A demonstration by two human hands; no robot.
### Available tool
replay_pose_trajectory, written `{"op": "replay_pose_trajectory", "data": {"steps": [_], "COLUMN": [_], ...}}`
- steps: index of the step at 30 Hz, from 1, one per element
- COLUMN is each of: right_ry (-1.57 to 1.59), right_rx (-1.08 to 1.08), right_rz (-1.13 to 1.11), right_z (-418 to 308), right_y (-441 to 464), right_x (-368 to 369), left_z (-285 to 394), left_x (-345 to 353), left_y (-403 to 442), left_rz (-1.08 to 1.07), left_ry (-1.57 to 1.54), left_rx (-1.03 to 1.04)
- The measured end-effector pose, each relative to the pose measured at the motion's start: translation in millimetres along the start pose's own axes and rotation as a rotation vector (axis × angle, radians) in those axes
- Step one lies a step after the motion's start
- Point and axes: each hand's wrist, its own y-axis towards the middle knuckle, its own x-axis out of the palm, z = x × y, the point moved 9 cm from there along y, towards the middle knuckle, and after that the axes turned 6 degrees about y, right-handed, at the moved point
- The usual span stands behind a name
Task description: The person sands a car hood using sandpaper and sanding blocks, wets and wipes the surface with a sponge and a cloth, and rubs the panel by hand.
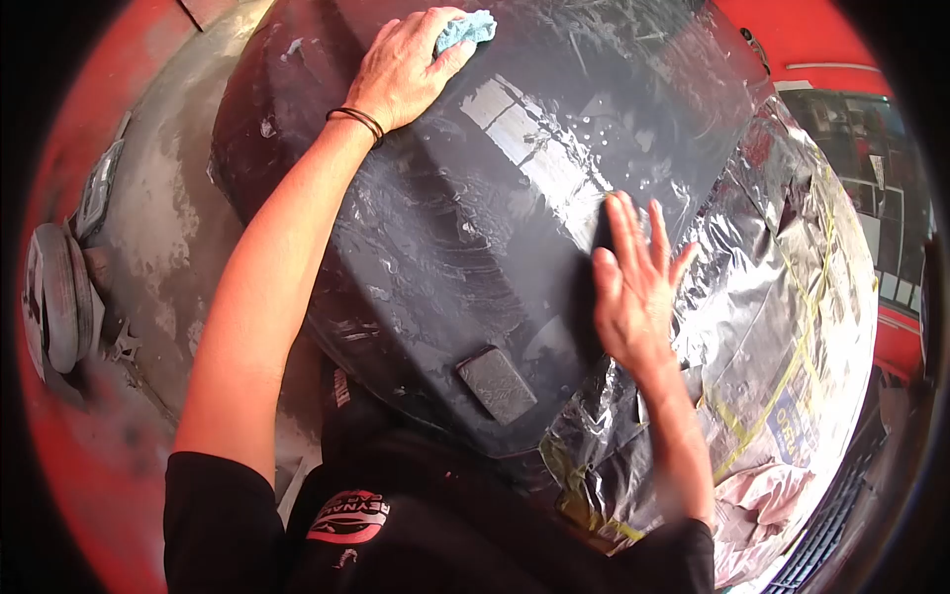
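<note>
My left hand is closed around a crumpled light blue cloth, which rests on the far part of a dark, wet car panel. A black band circles that wrist. Lower right, my right hand has its fingers spread and holds nothing. It lies at or just over the panel's surface, close to the shiny masking film; firm contact is hard to tell. A dark grey rectangular sanding block sits on the near part of the panel. Water streaks and droplets cover the panel, with a bright reflection across its middle.
Crinkled masking film with yellow tape covers the area on the right. A wheel stands at the left by a red wall. Worn concrete floor shows at the left. A window is at the right.
</note>
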Motion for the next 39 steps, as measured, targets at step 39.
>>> {"op": "replay_pose_trajectory", "data": {"steps": [39], "right_ry": [-0.122], "right_rx": [0.035], "right_rz": [0.152], "right_z": [-1], "right_y": [15], "right_x": [-3], "left_z": [-41], "left_x": [26], "left_y": [-16], "left_rz": [-0.05], "left_ry": [0.131], "left_rx": [-0.137]}}
